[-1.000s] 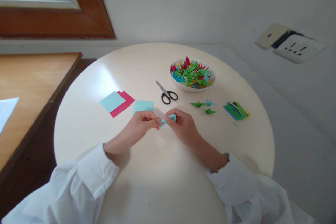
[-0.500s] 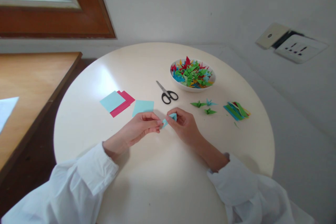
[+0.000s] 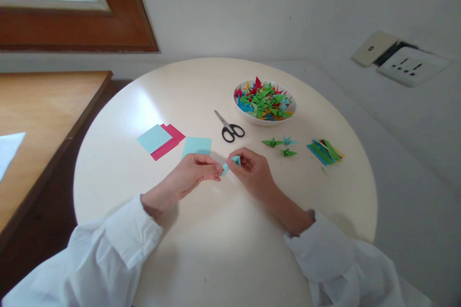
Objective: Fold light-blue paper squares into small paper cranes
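Observation:
Both my hands meet over the middle of the round cream table (image 3: 223,249). My left hand (image 3: 194,171) and my right hand (image 3: 252,169) each pinch one end of a small, partly folded light blue paper piece (image 3: 229,164), held just above the tabletop. A flat light blue paper square (image 3: 196,146) lies right behind my left hand. Black-handled scissors (image 3: 229,127) lie shut a little farther back.
A white bowl (image 3: 264,120) heaped with small folded paper cranes stands at the back right. Three small cranes (image 3: 281,146) and a pile of coloured paper strips (image 3: 324,151) lie to its front right. Blue and pink paper sheets (image 3: 160,140) lie left. A wooden surface (image 3: 39,120) borders the left side.
My fingers have shifted slightly on the blue paper piece, and it sits a little more tucked between them. Nothing else has moved.

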### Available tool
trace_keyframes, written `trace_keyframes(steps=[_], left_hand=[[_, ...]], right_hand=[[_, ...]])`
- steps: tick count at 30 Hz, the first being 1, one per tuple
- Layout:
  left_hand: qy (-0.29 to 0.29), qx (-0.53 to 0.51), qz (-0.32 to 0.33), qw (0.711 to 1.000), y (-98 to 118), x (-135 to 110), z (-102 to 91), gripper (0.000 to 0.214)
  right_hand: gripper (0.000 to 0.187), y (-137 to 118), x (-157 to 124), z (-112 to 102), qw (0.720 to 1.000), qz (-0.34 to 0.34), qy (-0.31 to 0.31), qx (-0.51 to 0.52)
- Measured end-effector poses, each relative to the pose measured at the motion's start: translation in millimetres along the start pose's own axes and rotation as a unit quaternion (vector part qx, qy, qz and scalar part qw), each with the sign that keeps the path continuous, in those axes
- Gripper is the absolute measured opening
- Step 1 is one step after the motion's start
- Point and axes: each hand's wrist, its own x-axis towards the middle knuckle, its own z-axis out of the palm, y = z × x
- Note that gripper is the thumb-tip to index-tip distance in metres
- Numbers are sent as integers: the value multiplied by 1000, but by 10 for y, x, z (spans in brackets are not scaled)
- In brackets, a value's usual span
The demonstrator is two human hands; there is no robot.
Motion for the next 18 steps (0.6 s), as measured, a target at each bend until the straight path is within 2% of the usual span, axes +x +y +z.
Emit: trace_keyframes(steps=[18], left_hand=[[8, -40, -7, 999, 30, -10, 26, 21]], right_hand=[[11, -31, 4, 14, 999, 8, 22, 24]])
